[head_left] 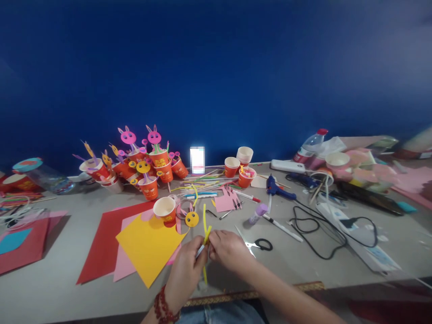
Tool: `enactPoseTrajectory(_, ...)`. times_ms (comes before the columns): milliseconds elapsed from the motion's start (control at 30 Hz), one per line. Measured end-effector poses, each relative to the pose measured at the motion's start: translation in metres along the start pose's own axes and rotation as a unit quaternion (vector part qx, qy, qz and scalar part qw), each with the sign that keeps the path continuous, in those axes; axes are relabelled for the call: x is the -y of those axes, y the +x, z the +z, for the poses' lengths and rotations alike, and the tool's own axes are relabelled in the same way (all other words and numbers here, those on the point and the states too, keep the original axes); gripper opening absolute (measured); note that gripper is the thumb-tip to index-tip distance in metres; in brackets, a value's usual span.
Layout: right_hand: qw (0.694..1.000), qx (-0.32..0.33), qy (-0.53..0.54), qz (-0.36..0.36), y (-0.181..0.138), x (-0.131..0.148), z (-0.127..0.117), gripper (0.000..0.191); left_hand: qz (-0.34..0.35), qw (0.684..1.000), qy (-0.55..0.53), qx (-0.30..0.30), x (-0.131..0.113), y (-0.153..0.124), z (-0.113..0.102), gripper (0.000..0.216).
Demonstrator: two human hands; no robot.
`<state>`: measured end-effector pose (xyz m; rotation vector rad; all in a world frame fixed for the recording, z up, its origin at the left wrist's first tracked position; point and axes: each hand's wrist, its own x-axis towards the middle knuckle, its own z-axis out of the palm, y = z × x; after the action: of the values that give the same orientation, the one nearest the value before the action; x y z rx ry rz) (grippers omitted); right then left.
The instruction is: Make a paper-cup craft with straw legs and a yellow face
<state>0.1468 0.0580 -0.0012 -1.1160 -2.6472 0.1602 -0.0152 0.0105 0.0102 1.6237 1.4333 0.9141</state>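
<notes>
Near the table's front edge, my left hand (189, 261) and my right hand (227, 249) meet, both with closed fingers. Between them is a yellow pipe cleaner (204, 216), its ends sticking out above and below the fingers. A short yellow piece (208, 233) crosses it, and something thin and pale (200, 251) shows at my left thumb; what it is I cannot tell. Just beyond lies a yellow smiling paper face (192, 219) with pink ears, beside an upright paper cup (164, 209). Open scissors (254, 245) lie to the right of my right hand.
Yellow card (151, 247) and red card (97, 252) lie left. Decorated cups (148, 188) with paper faces crowd the back left. Loose pipe cleaners (216, 182) are at the back middle. Rightward are a glue stick (258, 213), a blue glue gun (280, 191) with trailing cable, and a power strip (361, 245).
</notes>
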Motion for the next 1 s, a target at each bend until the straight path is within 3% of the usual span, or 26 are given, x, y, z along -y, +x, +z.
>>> enactPoseTrajectory(233,0.998,-0.044,0.029,-0.021,0.0,-0.007,0.001,0.007,-0.02,0.992,-0.116,0.034,-0.002,0.004,-0.004,0.03)
enactPoseTrajectory(467,0.995,-0.074,0.062,-0.04,-0.001,-0.011,-0.013,0.014,-0.12,0.952,-0.274,0.061,-0.004,0.004,0.001,0.037)
enactPoseTrajectory(767,0.993,-0.078,0.078,-0.031,-0.006,-0.002,-0.021,0.015,-0.061,0.979,-0.191,0.031,-0.009,0.001,-0.002,0.03)
enactPoseTrajectory(1000,0.999,0.027,0.011,-0.018,-0.007,0.002,-0.02,0.007,-0.013,0.998,-0.058,0.002,-0.011,-0.006,-0.005,0.024)
